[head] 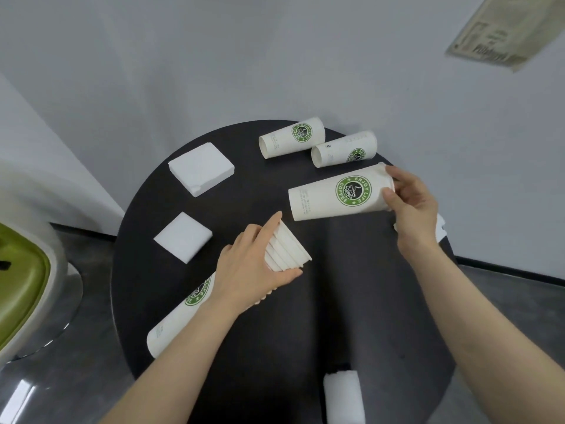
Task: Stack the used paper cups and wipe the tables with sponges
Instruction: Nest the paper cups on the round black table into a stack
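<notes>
The left hand (255, 270) is curled around a stack of nested paper cups (286, 250), thumb along the near side and fingers over the top, gripping it just behind the layered rims, which point up and to the right; the rest of the stack runs back under the wrist toward the near left edge of the round black table (351, 316), its green logo partly showing. The right hand (411, 203) holds a single cup (339, 194) by its narrow base, thumb and fingers pinching the end, with the cup lying nearly level above the table and its open mouth facing left toward the stack; the two are close but not touching. Behind this cup, two more cups lie on their sides near the far edge: one (292, 137) further left, one (344, 149) just to its right, both with mouths facing left. On the left part of the table sit a square white sponge (182, 237) and, behind it, a larger flat white pad (201, 168), apart from each other. A white roll-shaped item (342, 396) lies at the near edge. Something white shows partly behind the right wrist; I cannot tell what it is.
</notes>
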